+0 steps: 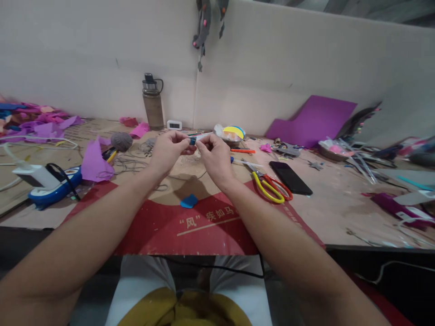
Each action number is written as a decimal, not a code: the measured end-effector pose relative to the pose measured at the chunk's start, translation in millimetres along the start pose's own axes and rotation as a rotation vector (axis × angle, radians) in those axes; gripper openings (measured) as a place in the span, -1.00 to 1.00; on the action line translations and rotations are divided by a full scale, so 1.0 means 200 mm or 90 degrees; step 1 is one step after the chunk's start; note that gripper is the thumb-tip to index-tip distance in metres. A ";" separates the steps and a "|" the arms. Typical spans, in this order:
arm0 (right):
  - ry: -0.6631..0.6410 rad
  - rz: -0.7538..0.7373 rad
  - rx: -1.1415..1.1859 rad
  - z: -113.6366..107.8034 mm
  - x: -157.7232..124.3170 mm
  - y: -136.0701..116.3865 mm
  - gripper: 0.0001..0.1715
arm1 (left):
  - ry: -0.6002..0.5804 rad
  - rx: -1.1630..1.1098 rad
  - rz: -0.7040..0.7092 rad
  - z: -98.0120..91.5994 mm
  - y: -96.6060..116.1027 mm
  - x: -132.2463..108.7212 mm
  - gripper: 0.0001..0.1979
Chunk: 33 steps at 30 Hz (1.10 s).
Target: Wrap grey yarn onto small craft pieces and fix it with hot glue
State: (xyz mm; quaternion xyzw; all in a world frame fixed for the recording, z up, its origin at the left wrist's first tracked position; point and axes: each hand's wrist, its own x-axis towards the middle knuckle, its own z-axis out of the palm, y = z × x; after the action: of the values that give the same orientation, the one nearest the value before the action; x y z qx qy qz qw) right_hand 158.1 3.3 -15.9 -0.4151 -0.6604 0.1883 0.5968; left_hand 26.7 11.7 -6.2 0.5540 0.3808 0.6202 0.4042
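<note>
My left hand (pixel 171 149) and my right hand (pixel 215 156) meet above the middle of the table, fingertips almost touching. Pinched in the left fingers is a small dark blue piece (pixel 192 141), perhaps foam or felt. The right thumb and finger are closed at its right end, where something thin and pale shows; its kind is too small to make out. Below the hands a bright blue scrap (pixel 189 201) lies on a red and brown cardboard sheet (pixel 204 235). Scissors (pixel 270 186) with one yellow and one red handle rest right of the right wrist.
Right of the scissors lies a black phone (pixel 290 177). A bottle (pixel 153 104) and a small white clock (pixel 174 125) stand at the back. Grey yarn (pixel 121 141), purple scraps (pixel 96 163) and a blue power strip (pixel 56 188) lie left; a purple sheet (pixel 314 120) leans right.
</note>
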 end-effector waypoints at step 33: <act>-0.031 0.011 -0.062 -0.05 0.03 -0.01 -0.85 | -0.176 -0.031 -0.091 -0.03 0.02 0.02 -0.94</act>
State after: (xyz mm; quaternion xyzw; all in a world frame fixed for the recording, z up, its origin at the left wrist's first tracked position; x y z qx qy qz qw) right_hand 167.4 4.8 -9.2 -0.4447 -0.6794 0.1711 0.5581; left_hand 21.0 13.0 -2.0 0.5956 0.3445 0.5170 0.5092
